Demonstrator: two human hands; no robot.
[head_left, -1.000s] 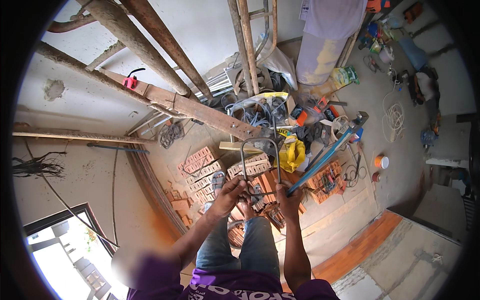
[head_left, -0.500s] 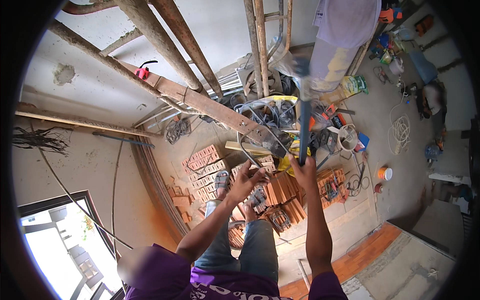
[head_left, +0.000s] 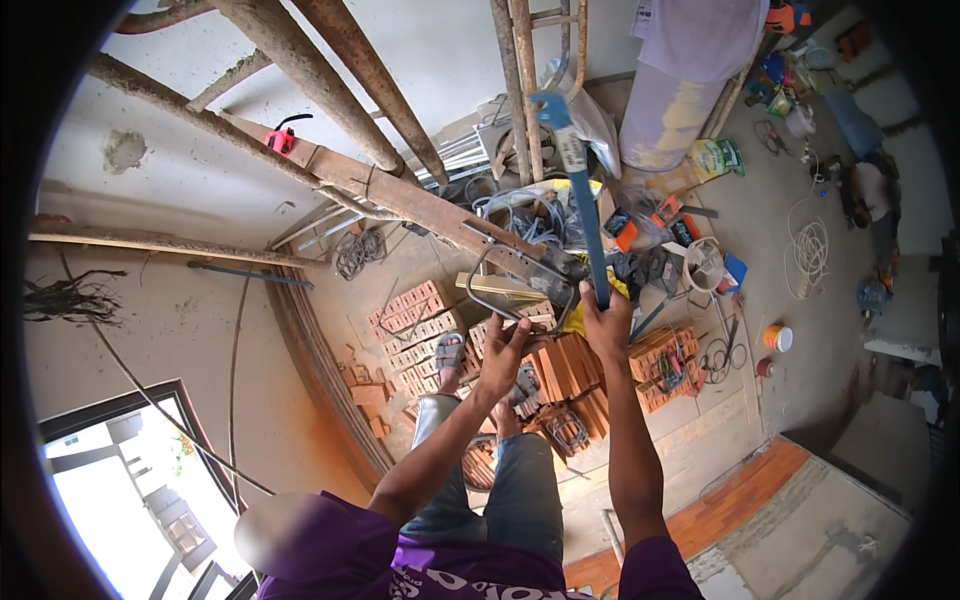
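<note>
My left hand [head_left: 503,350] pinches a thin bent steel rod [head_left: 482,300], which curves in an open loop near the end of a long board [head_left: 430,218]. My right hand [head_left: 606,318] is wrapped round the lower end of a blue steel bar tool [head_left: 583,205]. The tool stands slanted away from me, and a hooked head tops its far end. A dark fitting [head_left: 553,282] sits at the board's near end, beside the rod. Whether the tool touches the rod is not clear.
Rusty scaffold pipes [head_left: 310,85] cross the upper left, with a red tape measure [head_left: 280,140] on the board. Below lie stacked bricks [head_left: 415,315] around my sandalled feet. A white bucket [head_left: 703,262], bags and cables clutter the floor at the right.
The blue bar tool's head has swung to the left, and my right hand has moved slightly farther away. My left hand and the bent rod have shifted a little.
</note>
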